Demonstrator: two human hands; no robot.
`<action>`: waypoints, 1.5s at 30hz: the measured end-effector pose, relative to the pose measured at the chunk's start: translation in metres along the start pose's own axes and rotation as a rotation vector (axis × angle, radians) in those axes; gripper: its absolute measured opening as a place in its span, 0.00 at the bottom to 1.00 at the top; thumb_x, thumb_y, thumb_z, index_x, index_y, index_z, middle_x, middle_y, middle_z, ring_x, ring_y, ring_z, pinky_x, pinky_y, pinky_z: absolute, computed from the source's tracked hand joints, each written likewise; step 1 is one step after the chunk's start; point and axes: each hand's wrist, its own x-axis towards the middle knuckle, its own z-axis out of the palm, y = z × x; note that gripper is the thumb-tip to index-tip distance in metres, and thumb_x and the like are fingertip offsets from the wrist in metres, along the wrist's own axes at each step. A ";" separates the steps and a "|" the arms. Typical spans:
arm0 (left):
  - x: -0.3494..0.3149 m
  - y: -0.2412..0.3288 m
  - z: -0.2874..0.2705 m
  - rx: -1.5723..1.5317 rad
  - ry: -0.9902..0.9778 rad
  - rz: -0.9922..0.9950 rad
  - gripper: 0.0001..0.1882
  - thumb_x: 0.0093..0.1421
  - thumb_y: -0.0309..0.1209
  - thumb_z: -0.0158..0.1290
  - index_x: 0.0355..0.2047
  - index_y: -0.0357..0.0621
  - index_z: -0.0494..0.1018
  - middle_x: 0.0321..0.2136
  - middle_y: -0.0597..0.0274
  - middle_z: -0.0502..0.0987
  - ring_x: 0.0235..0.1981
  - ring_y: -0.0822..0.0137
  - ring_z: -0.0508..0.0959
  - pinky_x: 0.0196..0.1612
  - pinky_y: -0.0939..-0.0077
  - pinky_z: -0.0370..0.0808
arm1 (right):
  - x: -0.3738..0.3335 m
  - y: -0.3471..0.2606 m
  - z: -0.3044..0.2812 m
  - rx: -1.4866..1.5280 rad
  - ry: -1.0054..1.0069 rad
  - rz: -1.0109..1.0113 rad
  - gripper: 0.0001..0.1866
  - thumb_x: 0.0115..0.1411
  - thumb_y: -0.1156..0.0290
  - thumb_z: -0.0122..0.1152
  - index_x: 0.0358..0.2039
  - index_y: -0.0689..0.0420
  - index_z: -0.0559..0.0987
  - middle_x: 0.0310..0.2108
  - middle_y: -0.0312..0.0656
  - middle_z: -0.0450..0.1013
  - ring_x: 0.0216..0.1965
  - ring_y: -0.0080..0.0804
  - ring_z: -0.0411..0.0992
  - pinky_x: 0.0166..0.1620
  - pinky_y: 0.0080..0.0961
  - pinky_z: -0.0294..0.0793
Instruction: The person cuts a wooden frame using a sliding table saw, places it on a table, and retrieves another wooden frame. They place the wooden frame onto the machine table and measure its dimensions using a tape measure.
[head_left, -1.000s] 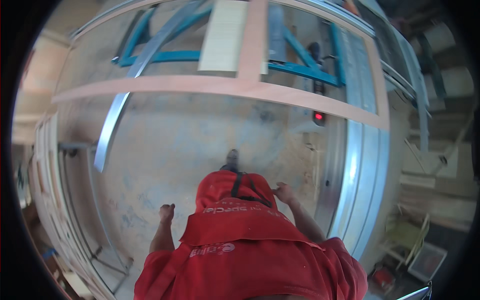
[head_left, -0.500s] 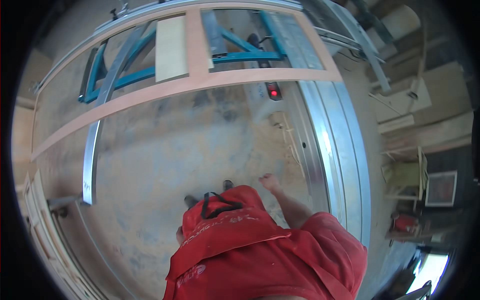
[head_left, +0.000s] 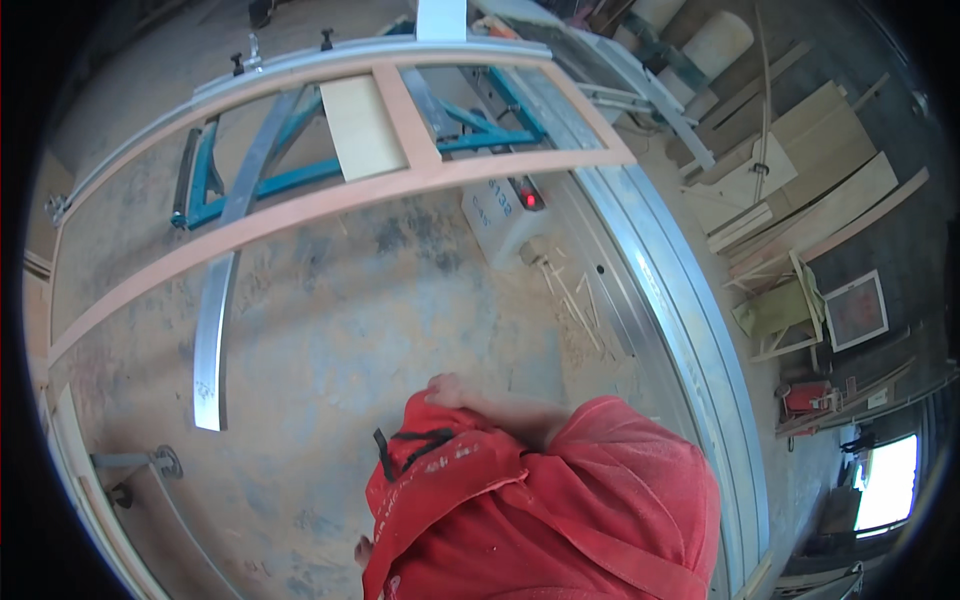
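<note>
My right hand [head_left: 446,390] is at the front of my red apron [head_left: 430,490], with the forearm bent across my body. Its fingers are too small and partly covered to show whether they grip anything. Only a sliver of my left hand [head_left: 362,550] shows beside the apron's left edge; the rest is hidden. Ahead of me, beyond the reach of both hands, a long pinkish wooden frame [head_left: 500,168] with a crossbar rests on a machine's metal supports. A cream panel [head_left: 365,130] is visible through its opening, left of the crossbar.
A flat metal bar [head_left: 212,340] juts toward me under the frame. Teal support struts [head_left: 300,177] stand beneath it. A long aluminium rail [head_left: 670,285] runs along my right, near a lit red button [head_left: 529,200]. Boards [head_left: 820,210] lean at far right; wood offcuts [head_left: 575,300] litter the floor.
My right hand has moved left and inward, from hanging beside me to the apron's front. The view has shifted, showing more of the area beyond the frame. My left hand remains mostly hidden.
</note>
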 end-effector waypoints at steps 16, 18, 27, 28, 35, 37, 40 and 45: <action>0.054 0.164 -0.001 -0.328 0.015 0.142 0.19 0.62 0.39 0.58 0.43 0.33 0.80 0.26 0.60 0.81 0.30 0.67 0.80 0.37 0.71 0.77 | 0.103 -0.016 -0.127 0.143 0.305 -0.053 0.30 0.56 0.54 0.70 0.53 0.61 0.80 0.43 0.52 0.81 0.46 0.40 0.80 0.50 0.33 0.77; 0.059 0.208 0.001 -0.377 0.020 0.271 0.19 0.63 0.38 0.58 0.45 0.33 0.80 0.29 0.60 0.81 0.32 0.68 0.80 0.38 0.72 0.76 | 0.126 -0.008 -0.165 0.197 0.389 -0.047 0.30 0.56 0.56 0.71 0.54 0.62 0.79 0.43 0.52 0.82 0.45 0.38 0.80 0.48 0.32 0.77; 0.061 0.426 0.024 -0.469 -0.060 0.404 0.18 0.64 0.37 0.58 0.47 0.35 0.78 0.32 0.61 0.81 0.32 0.72 0.77 0.38 0.76 0.75 | 0.223 0.032 -0.361 0.203 0.967 -0.189 0.29 0.59 0.56 0.66 0.53 0.66 0.76 0.39 0.55 0.80 0.39 0.46 0.79 0.44 0.39 0.77; 0.066 0.453 0.034 -0.504 -0.076 0.348 0.17 0.64 0.37 0.58 0.46 0.35 0.79 0.32 0.62 0.81 0.32 0.72 0.77 0.37 0.77 0.74 | 0.235 0.050 -0.373 0.355 0.922 -0.145 0.33 0.60 0.56 0.66 0.58 0.68 0.73 0.42 0.60 0.78 0.41 0.48 0.79 0.47 0.38 0.77; 0.139 0.623 0.073 -0.888 -0.086 0.179 0.14 0.65 0.37 0.55 0.47 0.44 0.75 0.31 0.64 0.79 0.30 0.71 0.77 0.33 0.78 0.74 | 0.288 0.080 -0.420 -0.227 1.013 -0.201 0.26 0.60 0.53 0.63 0.40 0.67 0.77 0.35 0.63 0.76 0.36 0.65 0.75 0.41 0.54 0.74; 0.178 0.646 0.078 -1.034 -0.195 0.287 0.10 0.68 0.38 0.53 0.43 0.46 0.74 0.30 0.64 0.78 0.28 0.70 0.77 0.31 0.77 0.74 | 0.272 0.057 -0.432 -0.234 0.948 -0.131 0.22 0.61 0.54 0.61 0.31 0.64 0.78 0.28 0.59 0.76 0.32 0.61 0.75 0.38 0.54 0.74; 0.243 0.645 0.057 -1.234 -0.320 0.229 0.14 0.73 0.43 0.47 0.34 0.48 0.71 0.23 0.66 0.73 0.25 0.71 0.74 0.27 0.78 0.72 | 0.299 0.039 -0.434 -0.210 0.857 -0.234 0.21 0.62 0.56 0.58 0.20 0.60 0.79 0.22 0.56 0.75 0.27 0.60 0.75 0.33 0.53 0.74; 0.259 0.707 0.066 -1.191 -0.218 -0.025 0.31 0.69 0.59 0.47 0.46 0.41 0.76 0.35 0.64 0.81 0.35 0.69 0.80 0.37 0.78 0.76 | 0.293 0.051 -0.436 -0.265 0.887 -0.197 0.23 0.63 0.52 0.56 0.21 0.57 0.81 0.25 0.51 0.79 0.32 0.53 0.77 0.39 0.50 0.74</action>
